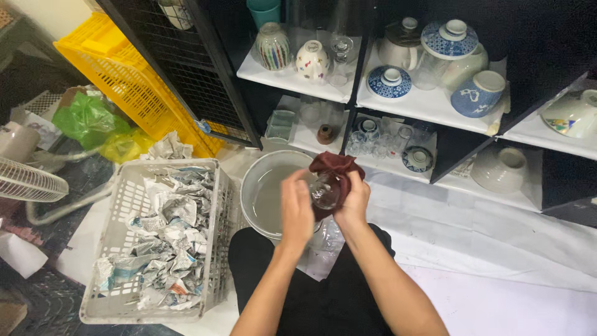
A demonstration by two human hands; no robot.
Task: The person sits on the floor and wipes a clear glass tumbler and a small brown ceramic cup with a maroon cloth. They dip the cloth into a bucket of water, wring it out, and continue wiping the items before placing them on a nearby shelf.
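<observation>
Above the water bucket (261, 180), the left hand (296, 211) is gripping a clear glass (325, 191) steady while the right hand (353, 202) is clamping a maroon cloth (336, 167) against it.

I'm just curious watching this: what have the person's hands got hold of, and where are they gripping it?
The left hand steadies a small clear glass by its side. The right hand grips a dark red cloth bunched around the glass's other side.

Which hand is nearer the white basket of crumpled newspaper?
Left. The left hand is beside the glass, closer to the basket; the right hand, holding the cloth, is farther.
</observation>
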